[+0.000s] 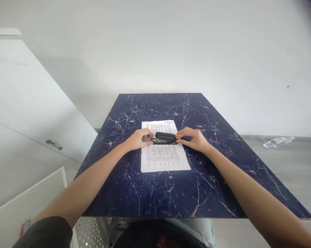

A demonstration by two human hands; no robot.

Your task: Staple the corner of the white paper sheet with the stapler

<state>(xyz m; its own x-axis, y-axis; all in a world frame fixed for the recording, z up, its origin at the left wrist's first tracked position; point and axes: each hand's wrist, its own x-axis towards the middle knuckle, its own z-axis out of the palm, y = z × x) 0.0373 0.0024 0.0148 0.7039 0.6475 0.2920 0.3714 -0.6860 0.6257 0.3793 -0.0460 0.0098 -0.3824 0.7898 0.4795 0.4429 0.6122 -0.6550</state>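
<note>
A black stapler (163, 137) with an orange rear end lies across a printed white sheet of paper (163, 156) on a dark blue marbled table (171, 193). My left hand (139, 138) is curled around the stapler's metal front end at the left. My right hand (194, 138) pinches the orange end at the right. Both hands rest low on the table, holding the stapler between them.
A small strip of staples (131, 121) lies on the table to the upper left of the paper. A white cabinet with a dark handle (54, 144) stands at the left. A clear plastic bottle (277, 141) lies on the floor at the right.
</note>
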